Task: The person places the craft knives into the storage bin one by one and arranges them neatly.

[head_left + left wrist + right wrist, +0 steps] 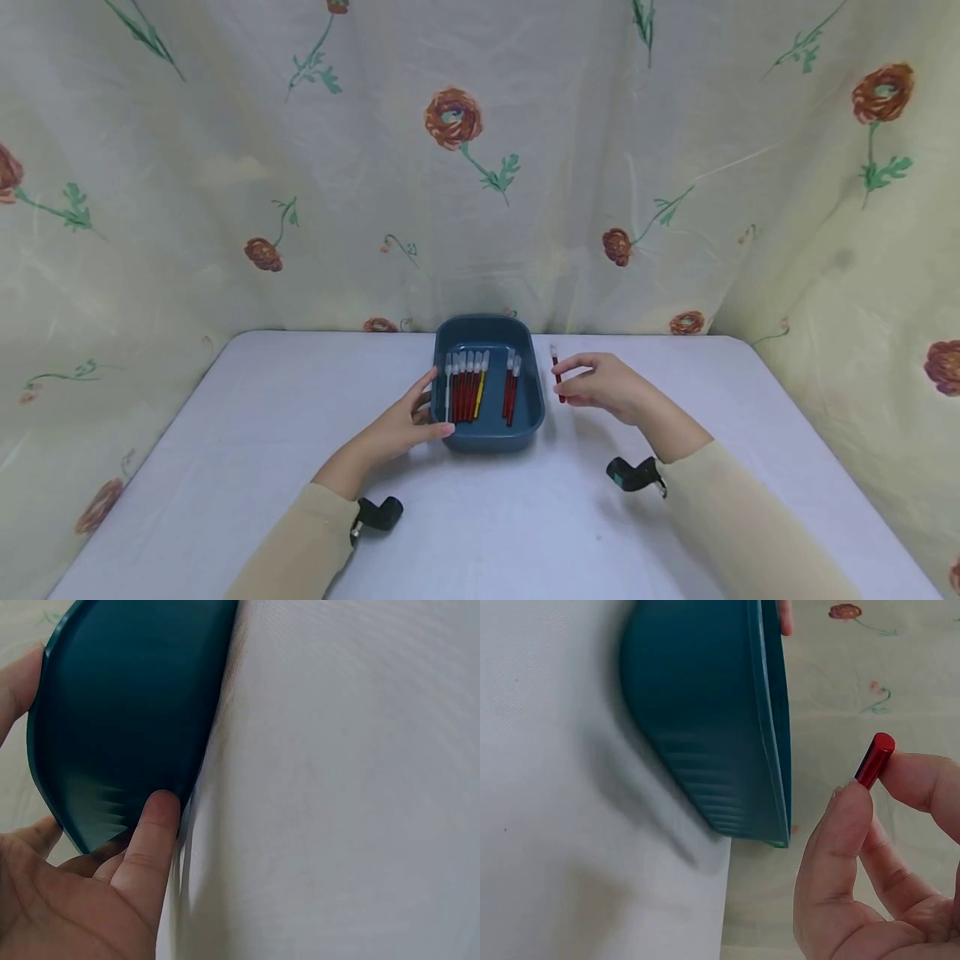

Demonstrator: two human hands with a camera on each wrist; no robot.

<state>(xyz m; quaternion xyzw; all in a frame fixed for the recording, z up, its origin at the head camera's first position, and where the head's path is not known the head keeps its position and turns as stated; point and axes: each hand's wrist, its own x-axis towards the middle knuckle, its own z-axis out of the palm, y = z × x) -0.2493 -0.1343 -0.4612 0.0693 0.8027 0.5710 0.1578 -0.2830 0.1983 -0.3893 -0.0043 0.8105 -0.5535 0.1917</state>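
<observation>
A dark blue plastic tub (pixel 491 444) stands on the table. Inside lie several slim red pens (pixel 467 387) with clear caps, along with a yellow pen (pixel 480 396) and a pale one (pixel 447 392). Two red pens (pixel 511 392) lie apart on the tub's right side. My left hand (pixel 408 421) grips the tub by its near left side, thumb and fingers spread along rim and wall. Beyond the tub's right wall, my right hand (pixel 603 387) pinches one red pen (pixel 876 760) between thumb and fingers, cap end pointing away from me in the head view.
A white cloth covers the table (pixel 187 467). Behind it and along the sides hangs a pale curtain (pixel 547 167) printed with flowers. Each wrist carries a small black camera, one at the left sleeve (pixel 292 542) and one at the right sleeve (pixel 742 517).
</observation>
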